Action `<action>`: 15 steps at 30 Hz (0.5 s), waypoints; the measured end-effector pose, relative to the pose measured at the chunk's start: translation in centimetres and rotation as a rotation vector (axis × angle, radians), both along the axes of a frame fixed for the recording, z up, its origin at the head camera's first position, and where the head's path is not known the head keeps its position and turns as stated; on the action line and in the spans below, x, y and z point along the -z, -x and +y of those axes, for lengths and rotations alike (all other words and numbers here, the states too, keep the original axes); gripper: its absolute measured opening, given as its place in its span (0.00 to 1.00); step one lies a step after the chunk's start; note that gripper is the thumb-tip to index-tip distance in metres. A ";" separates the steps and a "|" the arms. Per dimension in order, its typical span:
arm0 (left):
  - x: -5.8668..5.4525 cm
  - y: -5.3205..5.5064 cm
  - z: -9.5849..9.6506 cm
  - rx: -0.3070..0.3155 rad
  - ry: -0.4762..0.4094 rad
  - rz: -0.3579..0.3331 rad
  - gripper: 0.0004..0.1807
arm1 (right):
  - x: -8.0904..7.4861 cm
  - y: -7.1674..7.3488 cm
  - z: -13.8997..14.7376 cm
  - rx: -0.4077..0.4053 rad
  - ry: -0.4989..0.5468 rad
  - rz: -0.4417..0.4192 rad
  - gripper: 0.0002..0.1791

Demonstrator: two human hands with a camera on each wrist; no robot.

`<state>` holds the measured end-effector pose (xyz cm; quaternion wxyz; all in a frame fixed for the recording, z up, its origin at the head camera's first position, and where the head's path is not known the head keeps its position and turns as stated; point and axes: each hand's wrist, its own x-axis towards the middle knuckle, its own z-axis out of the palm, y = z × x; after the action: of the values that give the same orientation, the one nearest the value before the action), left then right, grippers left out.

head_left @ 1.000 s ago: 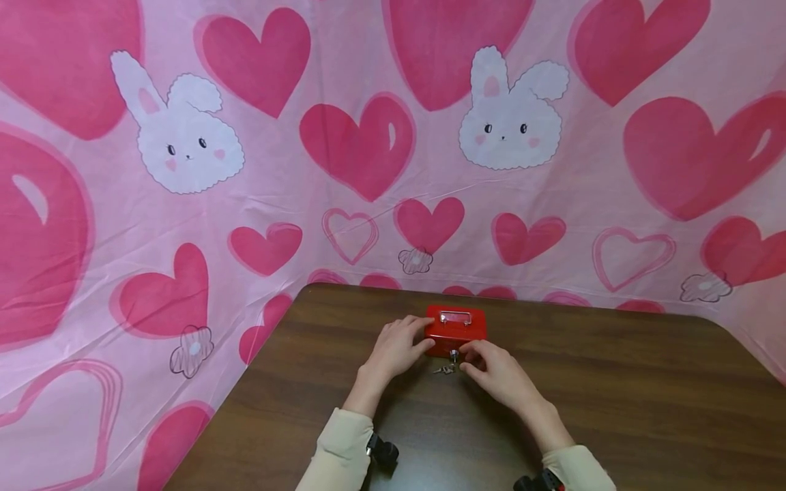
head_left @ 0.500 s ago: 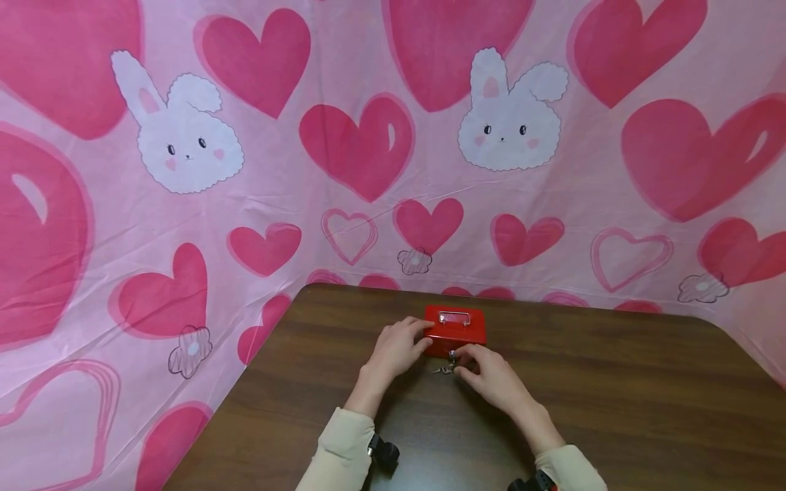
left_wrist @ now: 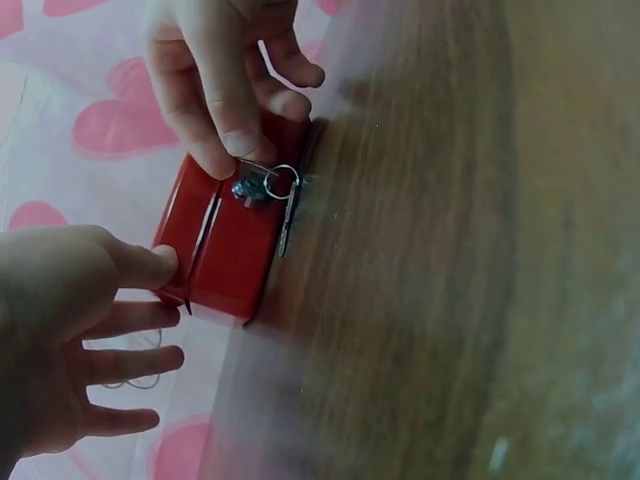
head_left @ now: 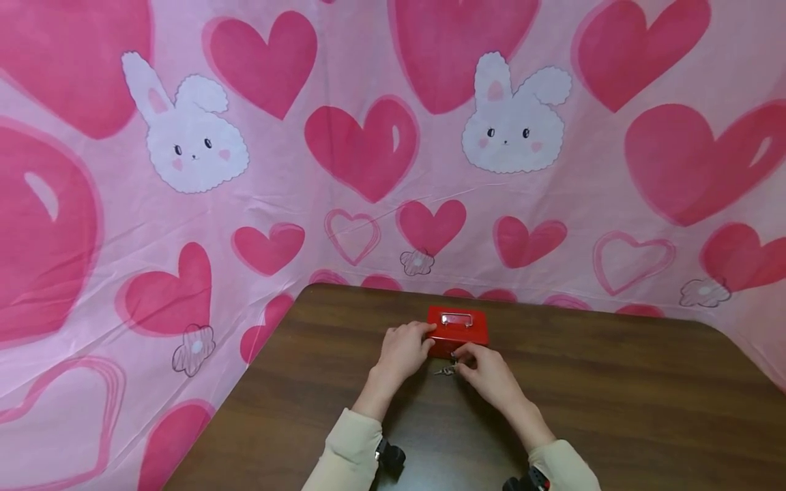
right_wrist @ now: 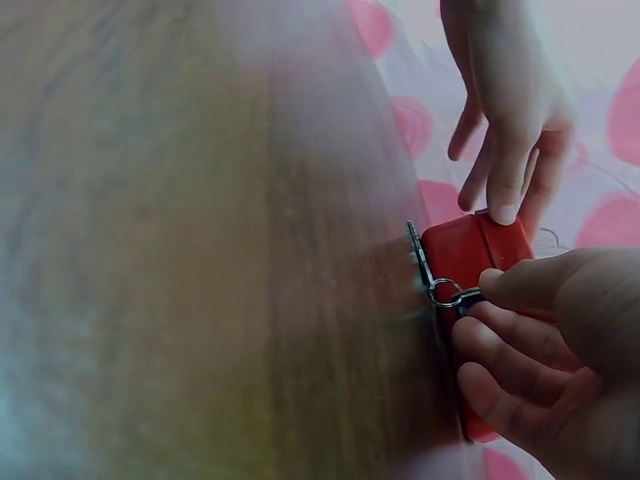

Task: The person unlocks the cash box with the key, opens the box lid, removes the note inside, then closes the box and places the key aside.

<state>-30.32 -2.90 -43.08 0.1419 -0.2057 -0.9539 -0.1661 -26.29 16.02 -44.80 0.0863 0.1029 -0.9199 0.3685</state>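
Note:
A small red cash box (head_left: 462, 334) with a metal handle on its lid stands on the table. My left hand (head_left: 402, 351) rests at its left side; in the left wrist view the thumb presses the lid's front corner, and the other fingers are straight. My right hand (head_left: 491, 375) is at the box's front, pinching the key in the lock (left_wrist: 250, 188) between thumb and forefinger. The fingertips hide most of that key. From it hangs a ring (left_wrist: 284, 182) with a second key (left_wrist: 287, 228). The lid is down.
The brown wooden table (head_left: 614, 395) extends to both sides of the box. Behind it hangs a pink cloth (head_left: 430, 184) printed with hearts and rabbits. A camera is strapped to each wrist below the light sleeves.
My right hand has moved a little left and its fingertips have closed on the key in the lock. The left hand stays on the box, and the head view has shifted slightly.

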 end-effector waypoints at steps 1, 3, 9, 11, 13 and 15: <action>0.0 0.0 0.0 0.000 -0.002 -0.003 0.20 | 0.0 0.1 0.0 0.001 0.005 -0.003 0.09; 0.1 0.0 0.0 -0.001 -0.002 -0.006 0.20 | -0.1 0.1 -0.1 0.002 0.012 -0.007 0.08; 0.2 -0.1 -0.1 -0.002 -0.008 -0.007 0.20 | 0.0 0.3 -0.5 0.011 0.034 -0.025 0.07; 0.1 -0.1 -0.1 -0.001 -0.006 -0.004 0.20 | 0.0 0.3 -0.6 0.024 0.045 -0.032 0.06; 0.0 -0.2 -0.1 0.000 -0.005 0.002 0.20 | 0.1 0.3 -0.7 0.038 0.058 -0.038 0.06; -0.1 -0.2 -0.2 -0.001 -0.003 0.004 0.20 | 0.2 0.2 -0.8 0.054 0.075 -0.044 0.06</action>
<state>-30.11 -3.07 -43.02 0.1444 -0.2052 -0.9535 -0.1670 -26.51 15.24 -44.99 0.0798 0.0667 -0.9095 0.4026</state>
